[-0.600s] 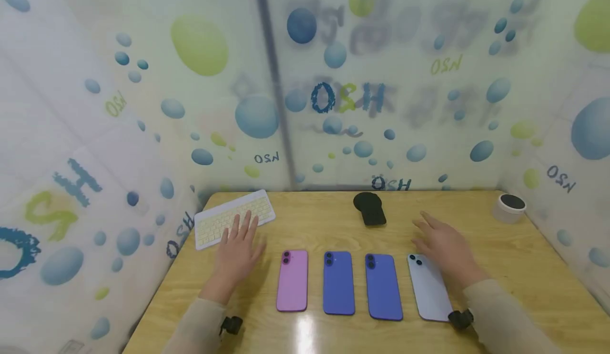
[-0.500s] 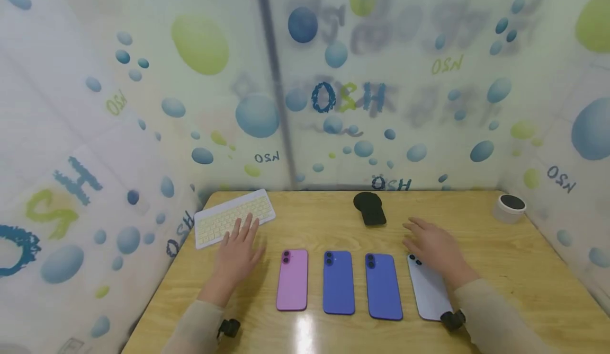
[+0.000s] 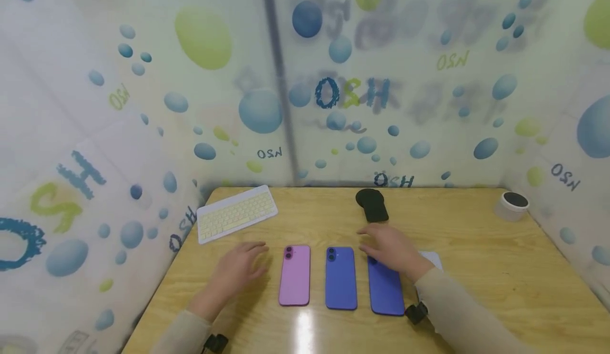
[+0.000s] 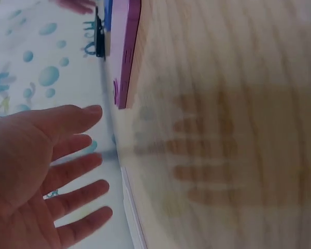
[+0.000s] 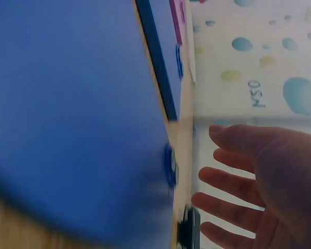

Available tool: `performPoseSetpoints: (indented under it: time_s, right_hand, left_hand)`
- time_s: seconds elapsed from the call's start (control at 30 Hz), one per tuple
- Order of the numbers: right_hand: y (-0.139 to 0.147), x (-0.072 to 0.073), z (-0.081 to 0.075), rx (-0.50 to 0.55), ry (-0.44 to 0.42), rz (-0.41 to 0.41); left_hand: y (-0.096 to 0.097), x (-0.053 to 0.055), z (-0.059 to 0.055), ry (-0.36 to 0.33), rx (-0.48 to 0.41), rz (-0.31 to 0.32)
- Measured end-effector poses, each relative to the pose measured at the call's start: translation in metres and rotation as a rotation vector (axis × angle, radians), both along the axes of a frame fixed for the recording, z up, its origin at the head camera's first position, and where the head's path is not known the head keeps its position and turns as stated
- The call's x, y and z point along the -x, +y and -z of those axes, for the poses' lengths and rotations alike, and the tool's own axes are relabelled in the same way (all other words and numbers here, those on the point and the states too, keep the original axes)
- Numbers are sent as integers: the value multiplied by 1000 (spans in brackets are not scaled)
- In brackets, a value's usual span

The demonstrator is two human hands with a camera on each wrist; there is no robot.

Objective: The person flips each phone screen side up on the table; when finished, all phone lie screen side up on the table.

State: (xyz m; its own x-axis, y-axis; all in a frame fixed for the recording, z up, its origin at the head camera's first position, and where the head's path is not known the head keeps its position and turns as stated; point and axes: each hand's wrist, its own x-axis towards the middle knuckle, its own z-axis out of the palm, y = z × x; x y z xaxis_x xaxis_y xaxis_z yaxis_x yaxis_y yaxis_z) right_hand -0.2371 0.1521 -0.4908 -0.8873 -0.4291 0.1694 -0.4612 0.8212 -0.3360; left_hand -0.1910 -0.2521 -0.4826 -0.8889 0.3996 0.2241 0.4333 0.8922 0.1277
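Note:
My left hand (image 3: 235, 269) hovers over the table just left of a pink phone (image 3: 294, 275), fingers loosely bent, holding nothing; the left wrist view shows that hand (image 4: 52, 171) spread in the air. Above the top of the right blue phone (image 3: 386, 290) is my right hand (image 3: 393, 245), covering part of its camera end. No object lies between its relaxed fingers in the right wrist view. Between the pink phone and that one lies another blue phone (image 3: 340, 278). A pale phone (image 3: 432, 260) at the right is mostly hidden under my right forearm.
A white keyboard (image 3: 237, 214) sits at the back left of the wooden table (image 3: 500, 280). Behind the phones is a black stand-like object (image 3: 373, 205). At the back right corner stands a white round container (image 3: 512, 206) with a dark top. Patterned curtains enclose the table.
My right hand has moved left, from above the pale phone to above the right blue phone. My left hand has drawn back from the keyboard and turned toward the pink phone. The view tilted slightly.

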Motion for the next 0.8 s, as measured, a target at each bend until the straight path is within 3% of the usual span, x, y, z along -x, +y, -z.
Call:
performPoseSetpoints:
  time_s: [0.1,0.3,0.57,0.8]
  right_hand:
    - [-19,1,1,18,-28,-50]
    - [-51,3,3,28,-92,-106]
    - [-80,9,9,64,-118,-237]
    - [-95,12,12,68,-157,-280]
  left_hand:
    - [-1,-5,1,-45,-29,47]
    - [-2,-8,4,-59,-42,143]
    - [2,-15,5,-217,-106,139]
    - [6,-19,9,-242,-108,151]
